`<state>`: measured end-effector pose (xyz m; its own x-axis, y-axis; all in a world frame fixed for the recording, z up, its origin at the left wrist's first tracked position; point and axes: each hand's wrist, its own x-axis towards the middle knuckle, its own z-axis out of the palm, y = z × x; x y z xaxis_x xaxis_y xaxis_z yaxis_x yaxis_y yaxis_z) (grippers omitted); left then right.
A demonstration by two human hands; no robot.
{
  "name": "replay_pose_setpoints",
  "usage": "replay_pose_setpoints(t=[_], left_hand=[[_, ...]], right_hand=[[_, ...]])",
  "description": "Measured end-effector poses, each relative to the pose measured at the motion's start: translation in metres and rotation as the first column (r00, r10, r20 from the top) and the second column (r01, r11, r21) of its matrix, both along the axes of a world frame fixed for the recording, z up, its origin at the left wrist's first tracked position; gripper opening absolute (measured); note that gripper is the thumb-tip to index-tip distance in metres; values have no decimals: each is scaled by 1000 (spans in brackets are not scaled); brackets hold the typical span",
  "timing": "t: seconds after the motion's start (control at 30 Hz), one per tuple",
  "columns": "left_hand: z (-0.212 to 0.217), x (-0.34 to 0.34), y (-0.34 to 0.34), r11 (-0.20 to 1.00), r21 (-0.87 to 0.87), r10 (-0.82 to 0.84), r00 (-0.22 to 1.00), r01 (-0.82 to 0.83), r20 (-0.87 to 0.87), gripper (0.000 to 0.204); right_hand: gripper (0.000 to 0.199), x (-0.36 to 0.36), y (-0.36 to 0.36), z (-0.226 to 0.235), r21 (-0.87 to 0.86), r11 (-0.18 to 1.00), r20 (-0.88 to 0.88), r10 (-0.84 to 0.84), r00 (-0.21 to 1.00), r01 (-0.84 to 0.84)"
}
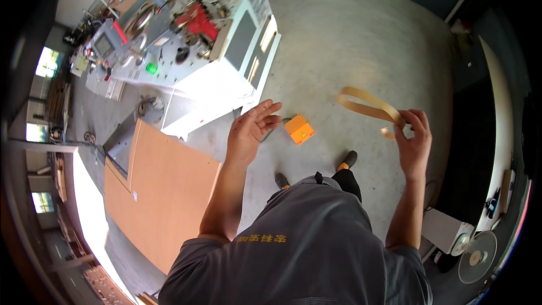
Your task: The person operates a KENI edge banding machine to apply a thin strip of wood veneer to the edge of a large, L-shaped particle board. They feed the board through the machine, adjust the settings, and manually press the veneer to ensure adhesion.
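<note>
L hand empty, R hand pinching looped tan strip

Far L: windows (pixel 49 62) along the wall. Next, lg. tan panel (pixel 169 192), flat face up, approx. level w/ L forearm. Above it (upper L), white machine (pixel 197 93) w/ grey top; red part (pixel 200 22) & sm. green knob (pixel 151 68) on top, plus misc. metal bits.

L hand (pixel 249 130): raised betw. machine & person's front, fingers loosely extended & a bit apart, nothing in them, touching nothing that shows.

Ctr: orange box (pixel 300 130) w/ warning mark on grey floor (pixel 327 39), just R of L hand in view; person's dark shoes (pixel 350 160) below it.

R of ctr: tan strip (pixel 367 107), bent in a long loop, in the air, sticking out L from R hand (pixel 413 135). R thumb & fingers closed on its end. Sm. tan curl just under; can't tell if same pc.

Far R: dark upright surface (pixel 471 152) w/ pale edge; lower R, clear disc (pixel 477 257) nr. white box (pixel 446 230).
</note>
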<state>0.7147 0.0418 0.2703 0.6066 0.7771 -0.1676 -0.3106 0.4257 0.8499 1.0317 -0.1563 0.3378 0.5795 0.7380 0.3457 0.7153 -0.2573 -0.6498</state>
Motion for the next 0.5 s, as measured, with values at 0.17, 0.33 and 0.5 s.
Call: replay_pose_setpoints(t=[0.17, 0.33, 0.5], left_hand=[[15, 146, -17, 987, -76, -129, 978, 143, 163, 45], [17, 276, -25, 976, -37, -207, 969, 214, 134, 39], [6, 385, -22, 971, -93, -208, 969, 221, 133, 28]], right_hand=[[28, 133, -72, -34, -69, 974, -7, -219, 976, 218], [26, 239, -118, -53, -153, 928, -72, -354, 932, 340], [27, 329, -134, -51, -175, 906, -68, -401, 914, 385]])
